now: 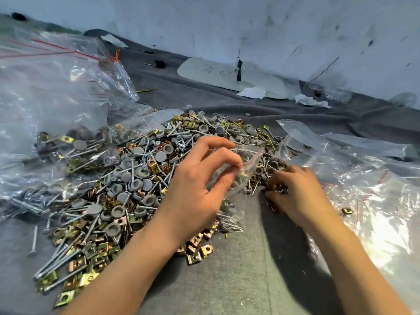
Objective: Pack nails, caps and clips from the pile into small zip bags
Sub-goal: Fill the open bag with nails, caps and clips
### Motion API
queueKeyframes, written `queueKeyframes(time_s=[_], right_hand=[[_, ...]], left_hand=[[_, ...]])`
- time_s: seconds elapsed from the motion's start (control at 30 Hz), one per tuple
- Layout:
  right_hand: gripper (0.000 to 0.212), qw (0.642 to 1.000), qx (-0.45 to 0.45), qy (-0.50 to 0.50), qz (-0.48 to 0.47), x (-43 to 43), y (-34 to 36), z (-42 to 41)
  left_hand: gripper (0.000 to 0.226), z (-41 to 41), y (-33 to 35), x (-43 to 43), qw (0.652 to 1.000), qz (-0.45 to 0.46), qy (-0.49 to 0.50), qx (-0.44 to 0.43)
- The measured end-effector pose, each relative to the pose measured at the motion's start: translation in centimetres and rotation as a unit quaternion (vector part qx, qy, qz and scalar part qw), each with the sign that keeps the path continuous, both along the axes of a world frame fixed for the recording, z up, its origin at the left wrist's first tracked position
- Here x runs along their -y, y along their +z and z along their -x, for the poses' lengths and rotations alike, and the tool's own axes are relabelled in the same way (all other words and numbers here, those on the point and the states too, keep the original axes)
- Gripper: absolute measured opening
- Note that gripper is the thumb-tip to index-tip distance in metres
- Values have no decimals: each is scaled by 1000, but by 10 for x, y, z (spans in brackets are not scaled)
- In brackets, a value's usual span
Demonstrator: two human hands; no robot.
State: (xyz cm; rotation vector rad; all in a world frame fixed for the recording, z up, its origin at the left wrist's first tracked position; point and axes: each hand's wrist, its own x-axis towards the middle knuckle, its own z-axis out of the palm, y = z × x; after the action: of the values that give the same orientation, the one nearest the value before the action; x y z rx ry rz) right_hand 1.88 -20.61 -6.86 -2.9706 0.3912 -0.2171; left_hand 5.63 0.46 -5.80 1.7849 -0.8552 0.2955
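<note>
A wide pile [136,178] of long silver nails, grey round caps and brass-coloured clips lies on the grey cloth. My left hand [200,187] holds a small clear zip bag [245,169] with a red strip by its mouth, thumb and fingers pinching the opening above the pile's right part. My right hand [295,192] rests at the pile's right edge with its fingers curled around a few brass clips [273,201]. Some pieces sit inside the small bag.
Filled and empty zip bags [50,123] are heaped at the left, more clear bags [363,183] at the right. A white flat board [218,73], paper scraps and a marked white wall lie at the back. Grey cloth [227,269] shows in front.
</note>
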Motion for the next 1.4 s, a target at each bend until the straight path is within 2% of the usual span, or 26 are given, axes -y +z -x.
queueKeyframes(time_s=[0.2,0.37,0.47,0.53,0.63,0.7,0.87,0.97,1.03,1.07,1.13,1.2,1.27,1.4], right_hand=[[15,1000,15,-1,23,-8,-1,-2],[15,998,29,50,-9,-12,-4,-1],[15,996,55,75,5,-14,-6,-4],[10,979,186,76,-30,-19,-3,-4],[9,888,450,57,-75,-27,9,3],[14,850,513,88,-82,-32,15,8],[18,871,450,180,-80,-45,15,13],[17,869,466,131,-100,-35,18,11],[15,890,442,64,-88,-21,19,9],[14,916,390,36,-86,-12,18,7],[10,970,224,-3,-92,4,13,4],[8,992,78,-32,-95,13,7,2],[4,994,23,-54,-95,15,6,1],[10,996,10,-73,-48,17,2,-1]], left_hand=[[12,0,0,1,1000,-6,0,5],[11,0,-1,2,1000,-9,-4,16],[17,0,-1,3,999,-15,-16,29],[13,1,-2,3,999,-28,-34,31],[13,3,-3,2,994,-77,-71,35],[15,4,-3,3,989,-106,-85,53],[15,3,-3,3,991,-85,-91,55],[17,1,-4,3,994,-69,-69,50],[19,1,-4,3,996,-58,-63,38],[20,1,-4,3,996,-54,-61,35],[20,1,-4,3,997,-46,-58,32],[17,0,-4,2,997,-42,-53,26],[17,-1,-4,2,998,-39,-46,31],[20,0,-4,2,998,-41,-43,33]])
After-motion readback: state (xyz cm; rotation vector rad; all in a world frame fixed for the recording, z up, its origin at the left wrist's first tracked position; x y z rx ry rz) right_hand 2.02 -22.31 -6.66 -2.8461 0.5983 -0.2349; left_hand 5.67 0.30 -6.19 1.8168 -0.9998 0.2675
